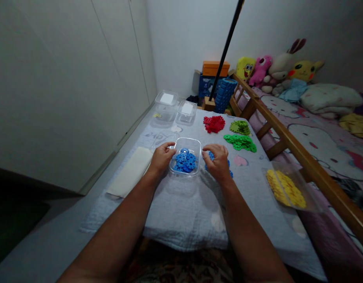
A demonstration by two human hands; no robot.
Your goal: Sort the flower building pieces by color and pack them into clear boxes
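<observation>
A clear plastic container (185,173) with blue snowflake-shaped plastic pieces (186,162) in it stands on the cloth-covered table in front of me. My left hand (162,158) is at its left side, thumb and fingers closed at the rim. Just off the container's right side, my right hand (217,158) has its fingers curled together; anything in the pinch is too small to make out. Under and beside that hand lies a loose pile of blue pieces (231,173), partly hidden by it.
Beyond are piles of red pieces (213,124), olive-green pieces (240,127) and bright green pieces (240,142). A clear bag (307,188) of yellow pieces lies right, by the wooden bed rail (283,127). Folded cream cloth (131,171) lies left; two clear containers (187,118) stand behind.
</observation>
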